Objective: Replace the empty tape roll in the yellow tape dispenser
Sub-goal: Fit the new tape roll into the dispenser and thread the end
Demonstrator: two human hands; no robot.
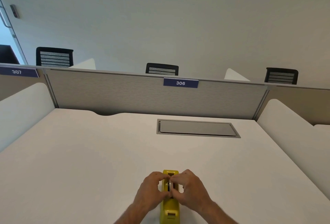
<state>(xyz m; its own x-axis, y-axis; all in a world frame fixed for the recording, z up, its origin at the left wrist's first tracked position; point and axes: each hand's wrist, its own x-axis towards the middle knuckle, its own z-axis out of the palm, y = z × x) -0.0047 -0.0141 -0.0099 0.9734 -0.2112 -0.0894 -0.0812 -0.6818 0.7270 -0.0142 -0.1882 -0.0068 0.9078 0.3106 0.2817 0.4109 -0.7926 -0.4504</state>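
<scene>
The yellow tape dispenser stands on the white desk near its front edge, lengthwise away from me. A tape roll sits upright in its slot, seen edge-on, dark with a pale rim. My left hand pinches the roll from the left with its fingertips. My right hand pinches it from the right. Both hands cover the sides of the dispenser's middle; how deep the roll sits is hidden.
A grey hatch cover is set into the desk at the back right. A grey partition with a blue "306" label closes the far edge. White side dividers flank the desk. Black chairs stand beyond.
</scene>
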